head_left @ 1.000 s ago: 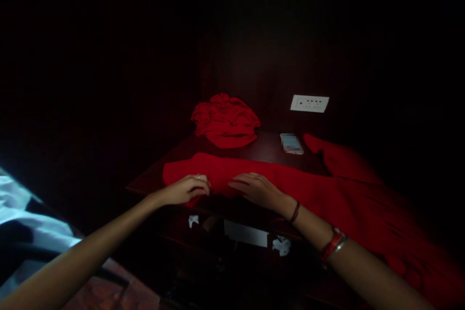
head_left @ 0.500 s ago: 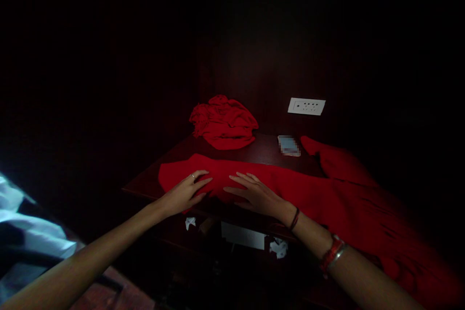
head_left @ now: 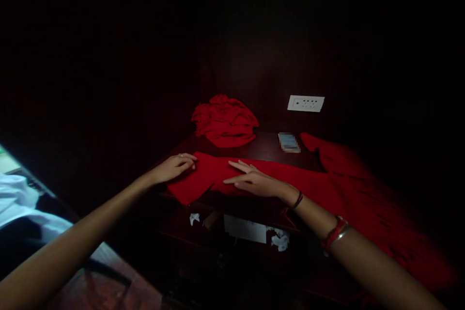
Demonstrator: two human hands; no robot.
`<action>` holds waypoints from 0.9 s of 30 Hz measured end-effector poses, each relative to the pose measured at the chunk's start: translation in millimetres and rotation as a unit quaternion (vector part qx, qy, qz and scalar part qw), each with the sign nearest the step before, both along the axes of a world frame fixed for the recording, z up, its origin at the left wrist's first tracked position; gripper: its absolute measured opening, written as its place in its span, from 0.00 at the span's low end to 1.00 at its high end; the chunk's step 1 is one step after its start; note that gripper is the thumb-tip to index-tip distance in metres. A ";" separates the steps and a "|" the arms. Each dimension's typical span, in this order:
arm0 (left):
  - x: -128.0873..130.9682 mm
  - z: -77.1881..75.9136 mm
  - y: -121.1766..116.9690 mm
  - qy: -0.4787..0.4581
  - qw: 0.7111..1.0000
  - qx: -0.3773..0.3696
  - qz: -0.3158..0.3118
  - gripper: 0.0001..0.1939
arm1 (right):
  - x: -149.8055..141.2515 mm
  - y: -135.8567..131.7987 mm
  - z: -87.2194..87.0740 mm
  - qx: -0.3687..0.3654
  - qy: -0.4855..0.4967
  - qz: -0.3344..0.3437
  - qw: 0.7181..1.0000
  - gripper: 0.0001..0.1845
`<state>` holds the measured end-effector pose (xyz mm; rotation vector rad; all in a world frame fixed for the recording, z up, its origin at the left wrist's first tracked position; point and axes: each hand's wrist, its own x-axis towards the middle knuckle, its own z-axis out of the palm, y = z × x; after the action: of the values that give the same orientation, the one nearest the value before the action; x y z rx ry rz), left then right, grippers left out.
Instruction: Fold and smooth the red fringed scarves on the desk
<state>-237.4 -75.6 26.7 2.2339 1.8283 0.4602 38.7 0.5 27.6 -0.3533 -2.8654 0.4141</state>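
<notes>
A long red cloth (head_left: 298, 173) lies across the front of a dark wooden shelf and spreads down to the right. Its left end is angled toward the front edge, with a corner hanging forward. My left hand (head_left: 174, 167) is at that end, fingers bent together on the cloth's left edge, a ring on one finger. Flat on the cloth, to the right of the left hand, rests my right hand (head_left: 256, 181) with its fingers stretched out and apart. Whether the cloth is a garment I cannot tell.
A crumpled red cloth pile (head_left: 228, 123) sits at the back of the shelf. A phone (head_left: 289, 142) lies near the wall, below a white socket plate (head_left: 305, 103). Under the shelf are crumpled white paper (head_left: 280, 240) and a white panel (head_left: 245, 228). Pale fabric (head_left: 18, 198) is at far left.
My left hand has moved left and slightly away, its fingers closing at the cloth's edge. The cloth's left end has shifted and now angles forward. My right hand has moved slightly, flattening on the cloth.
</notes>
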 end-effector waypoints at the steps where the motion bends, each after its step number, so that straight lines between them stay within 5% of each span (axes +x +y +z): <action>1: 1.5 -5.9 6.3 0.023 0.998 0.033 0.052 0.30 | -5.3 1.8 4.7 0.000 0.026 -0.026 0.999 0.19; 4: 10.1 -29.9 16.5 0.100 0.983 -0.002 0.151 0.40 | -23.9 5.0 4.0 0.001 0.029 -0.119 0.992 0.28; 8: 17.6 -50.9 8.7 0.148 0.977 -0.069 0.138 0.46 | -39.8 3.0 -25.6 0.002 -0.088 -0.165 0.982 0.41; 11: 16.0 -49.8 -0.3 0.159 0.976 -0.080 0.126 0.49 | -40.9 -0.4 -40.4 0.022 -0.100 -0.177 0.979 0.42; 16: 6.0 -39.0 0.4 0.166 0.972 -0.117 0.122 0.49 | -38.3 -3.9 -36.5 0.019 -0.123 -0.192 0.973 0.46; 22: 10.2 -37.0 4.1 0.171 0.951 -0.117 0.228 0.47 | -32.5 -4.9 -38.1 0.024 -0.100 -0.186 0.977 0.52; 27: 22.7 -44.7 -6.4 0.174 0.974 -0.067 0.129 0.47 | -30.1 -5.8 -44.3 0.030 -0.068 -0.188 0.979 0.54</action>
<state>-214.8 -82.0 -18.0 2.0965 2.2621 -0.0233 8.5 -5.4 -16.7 -0.9244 -2.8367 0.2394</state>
